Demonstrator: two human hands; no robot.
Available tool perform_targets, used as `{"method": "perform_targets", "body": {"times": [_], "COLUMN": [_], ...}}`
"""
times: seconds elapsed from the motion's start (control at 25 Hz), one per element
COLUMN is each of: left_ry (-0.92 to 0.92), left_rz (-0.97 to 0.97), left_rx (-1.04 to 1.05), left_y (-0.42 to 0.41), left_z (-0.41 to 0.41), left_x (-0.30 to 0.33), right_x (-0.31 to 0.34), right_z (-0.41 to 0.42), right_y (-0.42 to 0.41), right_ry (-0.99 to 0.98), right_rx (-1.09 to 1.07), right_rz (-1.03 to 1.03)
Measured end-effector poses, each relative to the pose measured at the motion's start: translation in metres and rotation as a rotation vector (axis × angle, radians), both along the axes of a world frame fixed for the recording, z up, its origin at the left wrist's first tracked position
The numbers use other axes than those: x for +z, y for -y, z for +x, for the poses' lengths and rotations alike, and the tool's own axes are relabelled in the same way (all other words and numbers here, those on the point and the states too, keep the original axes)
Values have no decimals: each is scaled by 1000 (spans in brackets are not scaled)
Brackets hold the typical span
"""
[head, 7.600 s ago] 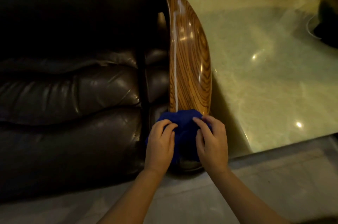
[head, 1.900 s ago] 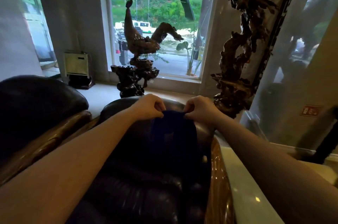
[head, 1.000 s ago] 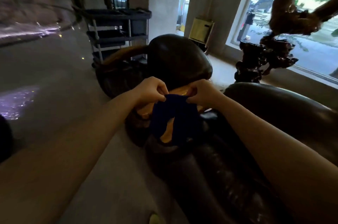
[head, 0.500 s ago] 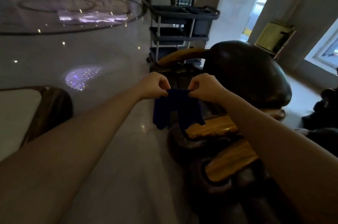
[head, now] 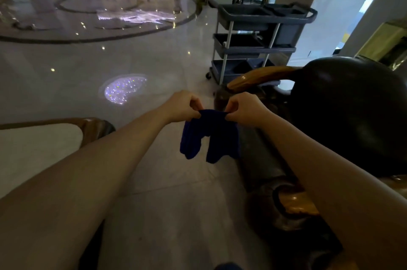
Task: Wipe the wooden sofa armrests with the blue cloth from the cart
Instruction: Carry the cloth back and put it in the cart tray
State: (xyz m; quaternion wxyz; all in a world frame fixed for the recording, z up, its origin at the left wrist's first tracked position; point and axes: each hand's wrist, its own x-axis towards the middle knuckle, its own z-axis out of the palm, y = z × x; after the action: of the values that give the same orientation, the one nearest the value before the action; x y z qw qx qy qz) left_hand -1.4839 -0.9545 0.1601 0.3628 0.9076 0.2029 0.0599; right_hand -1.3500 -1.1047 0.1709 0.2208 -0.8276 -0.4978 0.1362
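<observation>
The blue cloth hangs in the air at the middle of the view, pinched along its top edge. My left hand grips its left corner and my right hand grips its right corner, both arms stretched forward. Behind the cloth stands a dark leather armchair with a curved wooden armrest on its far side. A nearer wooden armrest shows at the lower right under my right forearm. The grey three-shelf cart stands beyond the armchair.
Polished marble floor spreads to the left and ahead, with a bright light patch on it. A pale stone table with a wooden rim sits at the left under my left arm. A column and glass doors stand at the far right.
My view has swung left from the window and sofa toward the lobby floor and cart. Both hands keep the cloth pinched and held up, and the cart now looks closer.
</observation>
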Motion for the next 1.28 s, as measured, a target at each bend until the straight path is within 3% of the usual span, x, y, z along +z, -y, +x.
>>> {"method": "perform_targets", "body": {"times": [0.36, 0.84, 1.28], "left_ry": [-5, 52, 3], "left_rz": [81, 57, 110], "left_rx": [18, 141, -107], "left_y": [-184, -454, -698], "left_z": [104, 281, 453], "left_x": [-17, 1, 19], "right_x": [-27, -3, 8], "right_z": [110, 294, 432], "right_y": [-192, -473, -687], "right_ry": [-12, -36, -30], "right_rx": [42, 86, -131], "right_rz": [24, 39, 102]}}
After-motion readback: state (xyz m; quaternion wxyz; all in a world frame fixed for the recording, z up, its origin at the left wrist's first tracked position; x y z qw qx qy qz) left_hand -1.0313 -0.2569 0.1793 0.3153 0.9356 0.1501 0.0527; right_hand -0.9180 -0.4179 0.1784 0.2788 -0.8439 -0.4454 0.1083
